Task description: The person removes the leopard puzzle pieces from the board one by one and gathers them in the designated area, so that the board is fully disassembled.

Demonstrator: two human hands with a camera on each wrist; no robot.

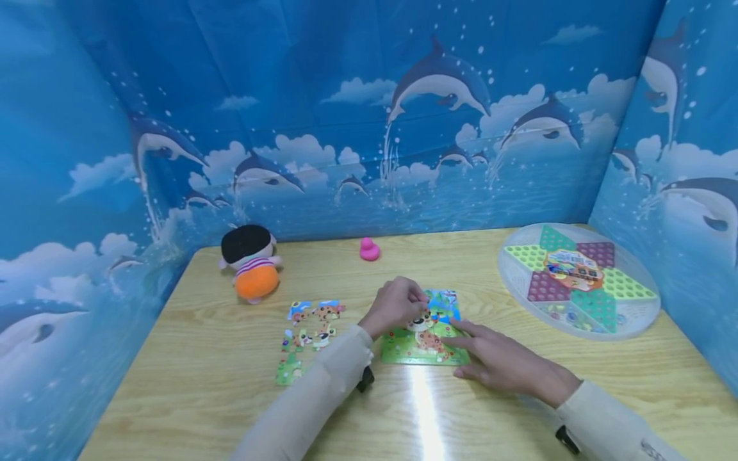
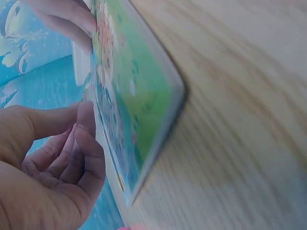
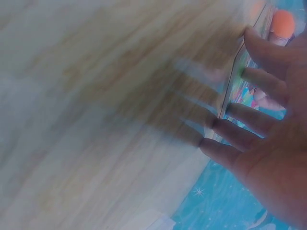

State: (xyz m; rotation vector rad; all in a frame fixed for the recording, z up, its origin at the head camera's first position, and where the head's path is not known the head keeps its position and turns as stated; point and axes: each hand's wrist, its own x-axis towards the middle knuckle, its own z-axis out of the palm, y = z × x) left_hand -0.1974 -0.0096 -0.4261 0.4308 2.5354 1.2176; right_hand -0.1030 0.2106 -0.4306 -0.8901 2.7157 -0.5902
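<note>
A jigsaw puzzle board with a spotted cartoon animal on green grass lies on the table in front of me. My left hand is over the board's upper left part, thumb and forefinger pinched together. In the left wrist view a thin edge of a puzzle piece shows at the fingertips of the left hand; most of it is hidden. My right hand rests along the board's right side with its fingers spread, fingertips on the board and the table beside it.
Several loose puzzle pieces lie left of the board. Behind them sits a doll in orange shorts. A pink toy duck stands at the back, and a round game board lies at the right. A dolphin-print curtain encloses the table.
</note>
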